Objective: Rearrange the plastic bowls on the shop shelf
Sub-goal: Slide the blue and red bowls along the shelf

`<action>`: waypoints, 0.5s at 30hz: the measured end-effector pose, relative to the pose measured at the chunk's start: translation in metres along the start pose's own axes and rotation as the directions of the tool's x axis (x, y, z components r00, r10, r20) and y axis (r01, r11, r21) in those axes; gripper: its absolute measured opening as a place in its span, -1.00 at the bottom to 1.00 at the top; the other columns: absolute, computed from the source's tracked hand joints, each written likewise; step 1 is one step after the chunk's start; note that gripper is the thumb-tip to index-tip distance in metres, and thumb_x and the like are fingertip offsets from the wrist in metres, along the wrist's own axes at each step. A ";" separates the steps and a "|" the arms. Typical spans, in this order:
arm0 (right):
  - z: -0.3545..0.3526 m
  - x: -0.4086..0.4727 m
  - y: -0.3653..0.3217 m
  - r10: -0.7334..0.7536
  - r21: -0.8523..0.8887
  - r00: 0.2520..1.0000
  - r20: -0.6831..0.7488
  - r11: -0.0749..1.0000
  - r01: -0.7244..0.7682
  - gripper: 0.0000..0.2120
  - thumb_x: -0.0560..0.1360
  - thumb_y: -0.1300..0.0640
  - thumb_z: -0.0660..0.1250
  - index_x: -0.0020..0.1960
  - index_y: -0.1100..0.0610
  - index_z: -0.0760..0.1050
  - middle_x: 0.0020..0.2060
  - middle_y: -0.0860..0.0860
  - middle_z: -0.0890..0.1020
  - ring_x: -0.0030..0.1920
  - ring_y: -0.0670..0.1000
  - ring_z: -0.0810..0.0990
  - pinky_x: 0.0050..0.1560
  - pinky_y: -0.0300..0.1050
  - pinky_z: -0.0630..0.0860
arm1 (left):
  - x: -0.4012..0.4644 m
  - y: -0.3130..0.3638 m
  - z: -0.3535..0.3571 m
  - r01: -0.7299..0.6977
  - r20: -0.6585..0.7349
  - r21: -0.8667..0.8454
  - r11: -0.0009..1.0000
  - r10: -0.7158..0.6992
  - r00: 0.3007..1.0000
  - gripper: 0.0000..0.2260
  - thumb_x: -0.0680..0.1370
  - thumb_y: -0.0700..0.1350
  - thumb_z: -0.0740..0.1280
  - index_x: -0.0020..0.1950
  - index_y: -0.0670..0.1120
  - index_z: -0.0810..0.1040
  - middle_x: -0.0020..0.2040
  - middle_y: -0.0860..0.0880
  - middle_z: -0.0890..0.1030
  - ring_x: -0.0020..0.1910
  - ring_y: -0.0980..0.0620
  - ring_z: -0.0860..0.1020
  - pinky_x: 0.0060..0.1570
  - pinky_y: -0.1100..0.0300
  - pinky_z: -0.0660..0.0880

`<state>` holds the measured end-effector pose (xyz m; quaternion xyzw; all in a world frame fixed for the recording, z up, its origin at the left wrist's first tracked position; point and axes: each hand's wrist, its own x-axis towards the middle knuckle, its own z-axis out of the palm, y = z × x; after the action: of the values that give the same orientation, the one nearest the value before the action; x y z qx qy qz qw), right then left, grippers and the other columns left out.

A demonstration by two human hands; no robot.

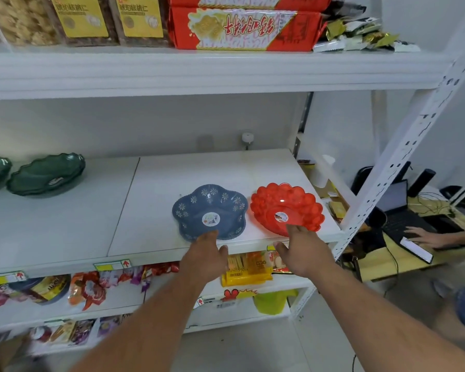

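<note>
Two bowls (209,212) beyond open grips (205,251).

Both arms stretched forward, left hand (206,253) and right hand (305,251) palms down, fingers loosely spread, gripping nothing.

Flower-print bowl (209,212) left of bubble-rim bowl (286,208), shelf (65,232) front-right.

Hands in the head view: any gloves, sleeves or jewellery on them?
No. The left hand and right hand are both bare, with no gloves, rings or watch visible. Both forearms are uncovered as far as the frame shows; no sleeves appear.
</note>
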<state>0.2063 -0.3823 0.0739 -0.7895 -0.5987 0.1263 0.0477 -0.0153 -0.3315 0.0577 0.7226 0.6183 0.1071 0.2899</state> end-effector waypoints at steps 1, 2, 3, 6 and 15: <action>0.001 0.002 0.005 0.025 0.053 1.000 -0.010 0.998 -0.025 -0.49 0.56 -0.15 0.21 0.38 0.13 0.38 0.28 0.14 0.54 0.24 0.20 0.52 0.17 0.05 0.51 | 0.001 0.002 0.003 0.026 -0.019 -0.039 0.999 -0.027 0.999 -0.49 0.64 0.06 0.18 0.57 -0.03 0.20 0.55 -0.03 0.28 0.48 -0.06 0.31 0.40 0.03 0.30; 0.002 0.005 0.010 0.052 0.111 0.999 -0.016 0.993 -0.050 -0.52 0.55 -0.15 0.23 0.33 0.14 0.42 0.22 0.14 0.56 0.20 0.20 0.54 0.12 0.04 0.53 | 0.002 0.002 0.006 0.061 -0.023 -0.074 0.995 -0.063 0.998 -0.49 0.63 0.07 0.18 0.56 -0.02 0.21 0.55 -0.02 0.29 0.47 -0.06 0.34 0.40 0.02 0.31; 0.003 0.007 0.015 0.080 0.168 0.997 -0.020 0.983 -0.076 -0.55 0.54 -0.15 0.23 0.27 0.14 0.45 0.18 0.15 0.58 0.15 0.20 0.56 0.07 0.03 0.54 | 0.003 0.003 0.010 0.093 -0.028 -0.111 0.989 -0.097 0.995 -0.49 0.63 0.08 0.19 0.56 -0.02 0.23 0.54 -0.02 0.31 0.44 -0.07 0.38 0.39 0.01 0.34; 0.008 0.017 0.032 0.163 0.344 0.986 -0.044 0.929 -0.138 -0.58 0.51 -0.17 0.25 0.16 0.13 0.51 0.08 0.13 0.64 0.06 0.19 0.62 -0.03 -0.02 0.56 | 0.013 0.004 0.024 0.192 -0.049 -0.255 0.948 -0.211 0.976 -0.52 0.62 0.09 0.19 0.51 -0.05 0.33 0.49 -0.04 0.39 0.33 -0.06 0.47 0.27 0.12 0.38; 0.039 0.071 0.077 0.526 0.786 0.813 0.251 0.378 -0.488 -0.37 0.31 -0.22 0.33 0.16 0.25 0.47 -0.07 0.20 0.68 -0.07 0.23 0.67 -0.07 0.04 0.62 | 0.049 0.016 0.041 0.481 0.211 -0.843 0.239 -0.676 0.706 -0.63 0.56 0.14 0.34 0.14 -0.14 0.48 -0.01 -0.15 0.59 -0.04 -0.12 0.64 -0.03 -0.07 0.65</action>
<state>0.2864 -0.3386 0.0091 -0.8184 -0.1959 0.3826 0.3813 0.0294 -0.2976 0.0230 0.1817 0.7264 0.3524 0.5613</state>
